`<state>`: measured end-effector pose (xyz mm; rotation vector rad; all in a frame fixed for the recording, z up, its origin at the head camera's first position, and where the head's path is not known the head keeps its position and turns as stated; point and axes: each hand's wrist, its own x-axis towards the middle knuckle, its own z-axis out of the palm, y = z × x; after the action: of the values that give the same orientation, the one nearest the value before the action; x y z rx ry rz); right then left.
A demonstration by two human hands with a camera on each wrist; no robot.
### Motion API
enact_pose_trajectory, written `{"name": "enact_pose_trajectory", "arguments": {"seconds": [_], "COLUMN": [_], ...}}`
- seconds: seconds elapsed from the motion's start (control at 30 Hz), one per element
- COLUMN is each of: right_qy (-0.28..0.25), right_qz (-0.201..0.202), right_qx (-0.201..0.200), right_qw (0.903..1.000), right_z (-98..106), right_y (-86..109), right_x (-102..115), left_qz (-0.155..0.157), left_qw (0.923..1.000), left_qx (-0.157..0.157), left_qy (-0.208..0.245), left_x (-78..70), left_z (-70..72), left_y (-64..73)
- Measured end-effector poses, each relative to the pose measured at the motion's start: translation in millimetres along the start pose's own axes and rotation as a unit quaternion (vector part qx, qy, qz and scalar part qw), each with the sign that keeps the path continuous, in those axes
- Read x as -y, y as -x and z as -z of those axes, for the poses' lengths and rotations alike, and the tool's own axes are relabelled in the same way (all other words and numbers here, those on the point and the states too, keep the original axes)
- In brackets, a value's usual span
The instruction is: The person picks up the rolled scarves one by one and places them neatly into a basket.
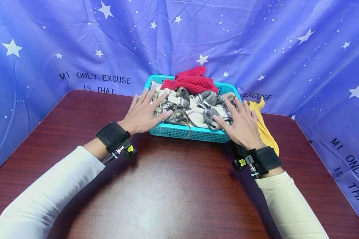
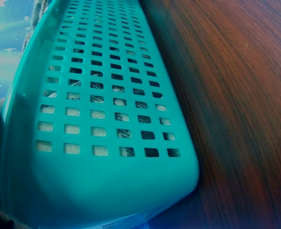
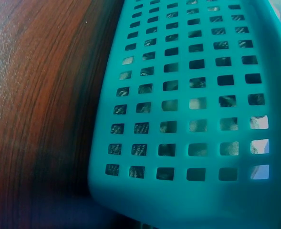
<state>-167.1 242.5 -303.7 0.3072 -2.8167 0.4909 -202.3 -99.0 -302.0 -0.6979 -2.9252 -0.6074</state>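
A turquoise plastic basket with square holes stands toward the back of the table, filled with cloth. Inside lies a bunched plaid scarf in white, grey and black, its fringe at the left front. Behind it a red knitted piece is heaped up over the back rim. My left hand lies over the left end of the basket, fingers spread over the scarf. On the opposite end, my right hand spreads its fingers over the scarf and rim. Both wrist views show mainly the basket's perforated wall.
A yellow knitted piece lies on the table to the right of the basket, partly behind my right hand and wrist. The brown wood-grain table extends in front. A blue star-patterned curtain hangs close behind the basket.
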Motion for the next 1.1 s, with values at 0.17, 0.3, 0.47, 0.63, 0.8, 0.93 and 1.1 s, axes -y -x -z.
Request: {"name": "enact_pose_trajectory", "arguments": {"seconds": [0.17, 0.3, 0.47, 0.63, 0.8, 0.93, 1.1], "right_qy": [-0.002, 0.000, -0.002, -0.003, -0.006, -0.005, -0.006], "right_qz": [0.001, 0.002, 0.001, 0.001, 0.002, 0.000, -0.002], "right_qx": [0.002, 0.000, 0.001, 0.001, -0.004, -0.009, -0.011], "right_qw": [1.0000, 1.0000, 1.0000, 1.0000, 1.0000, 0.9999, 0.9999], "right_z": [0.3, -0.5, -0.2, 0.5, 1.3, 0.0, -0.2], "right_y": [0.3, -0.2, -0.1, 0.9, 2.1, 1.1, 0.9], "right_x": [-0.2, -0.9, -0.6, -0.3, 0.7, 0.9, 1.4], "left_qz": [-0.001, -0.002, 0.000, -0.001, -0.004, -0.004, -0.005], "left_qw": [1.0000, 1.0000, 1.0000, 1.0000, 1.0000, 1.0000, 1.0000], "left_qx": [-0.002, -0.002, 0.000, -0.002, -0.006, -0.006, -0.007], "left_qy": [-0.001, -0.001, -0.001, -0.002, -0.002, 0.002, 0.003], "left_x": [1.0, 1.4, 0.8, 1.2, 1.9, 2.2, 2.3], "left_z": [-0.5, -0.6, -0.1, -0.8, -1.1, -1.0, -1.3], "left_y": [-0.2, -0.4, -0.4, -1.1, -1.7, -1.0, -0.9]}}
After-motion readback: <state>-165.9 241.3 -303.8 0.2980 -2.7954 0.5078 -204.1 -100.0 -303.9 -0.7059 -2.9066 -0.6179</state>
